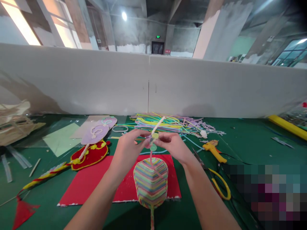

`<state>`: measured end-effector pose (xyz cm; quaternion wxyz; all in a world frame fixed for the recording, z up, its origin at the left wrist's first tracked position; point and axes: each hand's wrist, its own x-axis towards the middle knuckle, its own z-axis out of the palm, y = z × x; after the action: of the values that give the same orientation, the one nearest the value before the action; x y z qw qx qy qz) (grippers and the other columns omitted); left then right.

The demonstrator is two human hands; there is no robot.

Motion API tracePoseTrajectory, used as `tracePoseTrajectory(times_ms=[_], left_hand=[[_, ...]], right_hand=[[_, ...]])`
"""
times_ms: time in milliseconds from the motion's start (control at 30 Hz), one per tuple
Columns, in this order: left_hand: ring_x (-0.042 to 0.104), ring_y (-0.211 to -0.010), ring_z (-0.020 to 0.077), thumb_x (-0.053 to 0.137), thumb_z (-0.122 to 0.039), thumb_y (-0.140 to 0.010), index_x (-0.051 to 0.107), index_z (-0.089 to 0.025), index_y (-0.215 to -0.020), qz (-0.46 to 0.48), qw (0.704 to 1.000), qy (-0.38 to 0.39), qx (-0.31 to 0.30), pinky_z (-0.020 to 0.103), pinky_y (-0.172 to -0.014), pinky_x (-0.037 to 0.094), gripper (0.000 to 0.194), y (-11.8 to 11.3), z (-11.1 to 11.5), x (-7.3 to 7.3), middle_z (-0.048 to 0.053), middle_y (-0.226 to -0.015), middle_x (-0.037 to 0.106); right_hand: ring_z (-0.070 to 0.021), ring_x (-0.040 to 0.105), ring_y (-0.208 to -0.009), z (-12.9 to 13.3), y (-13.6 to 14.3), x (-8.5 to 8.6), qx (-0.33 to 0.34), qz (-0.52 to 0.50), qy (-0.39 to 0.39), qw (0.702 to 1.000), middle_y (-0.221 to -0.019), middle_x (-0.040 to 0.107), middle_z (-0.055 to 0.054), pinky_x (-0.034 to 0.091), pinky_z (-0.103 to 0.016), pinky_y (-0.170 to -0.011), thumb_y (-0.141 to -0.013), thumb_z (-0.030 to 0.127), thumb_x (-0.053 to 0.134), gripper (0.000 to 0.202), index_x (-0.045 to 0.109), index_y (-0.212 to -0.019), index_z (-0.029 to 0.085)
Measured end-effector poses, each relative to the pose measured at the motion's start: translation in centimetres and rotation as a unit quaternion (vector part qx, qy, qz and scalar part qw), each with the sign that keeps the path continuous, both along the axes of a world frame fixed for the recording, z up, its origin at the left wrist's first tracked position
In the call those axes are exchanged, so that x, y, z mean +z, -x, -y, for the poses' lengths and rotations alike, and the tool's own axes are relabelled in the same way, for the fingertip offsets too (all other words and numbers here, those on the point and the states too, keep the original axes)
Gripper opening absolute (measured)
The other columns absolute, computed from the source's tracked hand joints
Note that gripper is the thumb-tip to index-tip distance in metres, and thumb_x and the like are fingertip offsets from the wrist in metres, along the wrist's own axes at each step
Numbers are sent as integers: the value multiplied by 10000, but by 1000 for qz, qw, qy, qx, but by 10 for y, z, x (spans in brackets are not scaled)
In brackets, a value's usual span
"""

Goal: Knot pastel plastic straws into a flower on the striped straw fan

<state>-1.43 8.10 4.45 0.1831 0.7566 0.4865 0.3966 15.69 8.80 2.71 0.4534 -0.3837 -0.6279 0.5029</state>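
My left hand (131, 142) and my right hand (173, 144) meet in the middle of the view, fingertips pinched on a small pastel flower-shaped piece (155, 136). The piece has yellow, green and pink round parts, and a white strip (158, 124) sticks up from it. Part of it is hidden by my fingers. Below my hands, a leaf-shaped fan (150, 183) with pastel striped bands lies over the front edge of a red board (96, 185). A loose pink strip (152, 163) rests across the fan's top. The fan's handle points toward me.
A heap of pastel strips (172, 124) lies at the back. To the right are a yellow-orange glue gun (214, 151) and yellow-handled scissors (222, 185). Leftward lie a red and yellow fan (92, 156), purple cut-outs (99, 129) and pale green paper (62, 139). A white partition (107, 83) stands behind.
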Motion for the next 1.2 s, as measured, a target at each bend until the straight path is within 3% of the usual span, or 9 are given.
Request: tracePoseTrajectory(times_ms=[100,433,667,933,1200], left_hand=[[616,-691,148,570,-236,-789,640,-213,-878,0,1000,5,-2,249,-604,461,115,-2,0,-2,-1,-755,673],[582,-683,128,549,-212,-793,596,-206,-826,38,999,-23,-21,243,-640,443,57,-4,-2,-6,-21,-708,618],[571,-823,151,508,-162,-808,589,-196,-802,58,993,-106,0,271,-721,461,87,-12,-3,-8,24,-858,598],[568,-913,169,542,-183,-824,643,-259,-874,-95,952,-291,-25,379,-941,377,136,-6,-4,-12,20,-891,643],[560,-888,195,560,-267,-820,647,-257,-951,-134,945,-299,15,356,-818,405,157,-9,0,-12,40,-913,655]], right_hand=[[-153,561,-722,-1,1,-3,-5,-12,4,1000,-735,624,-18,441,-313,-727,-707,327,659,162,664,-718,166],[-169,578,-749,2,2,-1,-13,-3,8,1000,-751,637,-27,449,-316,-729,-698,339,670,178,676,-757,171],[-170,559,-744,3,3,5,-5,-50,46,998,-706,608,-17,435,-311,-731,-627,417,714,266,650,-698,170],[-140,553,-681,-1,6,0,-47,-111,93,988,-690,621,-2,434,-288,-716,-534,388,769,291,660,-679,160],[-169,581,-750,-3,8,-5,-87,-140,73,984,-711,649,-14,450,-300,-740,-611,369,724,231,682,-723,172]])
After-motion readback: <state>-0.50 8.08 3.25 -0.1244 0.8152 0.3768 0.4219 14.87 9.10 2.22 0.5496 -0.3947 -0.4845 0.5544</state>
